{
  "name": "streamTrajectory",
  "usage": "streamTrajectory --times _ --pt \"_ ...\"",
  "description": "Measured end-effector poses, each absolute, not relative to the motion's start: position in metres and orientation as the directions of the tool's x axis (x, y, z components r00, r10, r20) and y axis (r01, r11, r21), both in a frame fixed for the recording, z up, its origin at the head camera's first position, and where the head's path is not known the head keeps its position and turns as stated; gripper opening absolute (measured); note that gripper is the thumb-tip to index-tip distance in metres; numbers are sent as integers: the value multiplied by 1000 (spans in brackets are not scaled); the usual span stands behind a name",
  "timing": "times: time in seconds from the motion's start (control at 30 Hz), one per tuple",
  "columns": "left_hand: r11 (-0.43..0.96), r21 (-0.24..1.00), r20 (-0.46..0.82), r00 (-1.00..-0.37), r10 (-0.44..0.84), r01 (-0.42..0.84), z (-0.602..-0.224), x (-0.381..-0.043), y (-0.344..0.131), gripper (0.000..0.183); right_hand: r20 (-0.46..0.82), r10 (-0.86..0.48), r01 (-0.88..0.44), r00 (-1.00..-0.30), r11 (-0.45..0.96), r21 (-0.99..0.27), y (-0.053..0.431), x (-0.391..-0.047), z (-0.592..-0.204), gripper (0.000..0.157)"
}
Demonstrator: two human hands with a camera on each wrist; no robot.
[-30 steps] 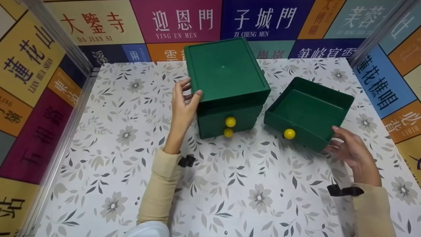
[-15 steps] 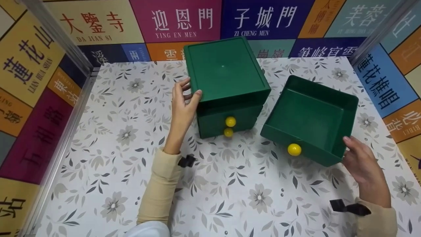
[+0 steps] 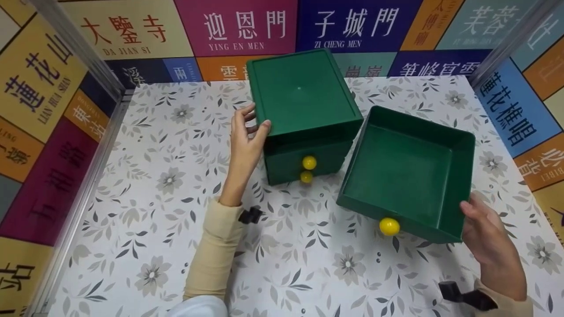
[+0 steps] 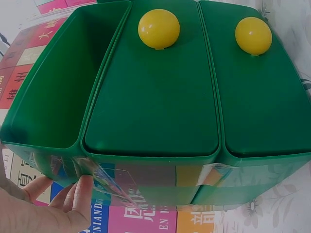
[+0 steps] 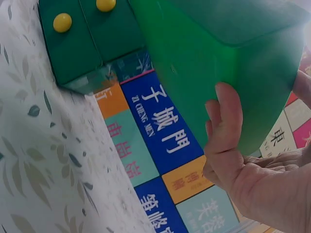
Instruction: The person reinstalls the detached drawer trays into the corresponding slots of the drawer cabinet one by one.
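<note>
A green plastic drawer cabinet [image 3: 304, 92] with yellow ball knobs stands on the table; its top slot is bare, and two drawers sit in the lower slots. My left hand [image 3: 246, 136] holds the cabinet's left side by the upper front corner, bent fingers against the side wall in the left wrist view. To the right, my right hand [image 3: 491, 237] grips a pulled-out green drawer [image 3: 401, 171] at its right front corner, thumb at the rim and fingers beneath. This drawer is raised and tilted, its bare inside turned toward the head camera, yellow knob [image 3: 389, 226] facing me.
White floral-patterned cloth [image 3: 304, 264] covers the table. Colourful panels with Chinese lettering [image 3: 246, 28] wall in the back and both sides. Metal frame posts [image 3: 79, 48] stand at the corners. The drawer's left rim lies close beside the cabinet.
My right hand has lifted the drawer and brought it nearer the head camera and down in view, tilting its inside toward me. The left hand and cabinet have stayed put.
</note>
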State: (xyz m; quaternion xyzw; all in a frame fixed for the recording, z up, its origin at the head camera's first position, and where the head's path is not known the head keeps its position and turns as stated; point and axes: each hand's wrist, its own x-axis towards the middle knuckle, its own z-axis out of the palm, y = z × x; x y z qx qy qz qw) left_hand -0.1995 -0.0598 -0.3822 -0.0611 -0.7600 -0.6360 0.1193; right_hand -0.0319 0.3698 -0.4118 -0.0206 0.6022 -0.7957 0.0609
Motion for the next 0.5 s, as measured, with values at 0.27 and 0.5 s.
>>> streamTrajectory --times 0.27,0.5 --pt "170 962 227 -973 -52 215 -376 -196 -59 51 41 -202 16 -979 -276 -961 363 -25 -409 50" --pt "172 964 215 -975 -51 203 -350 -178 -56 49 85 -199 -15 -976 -330 -944 359 -15 -413 46"
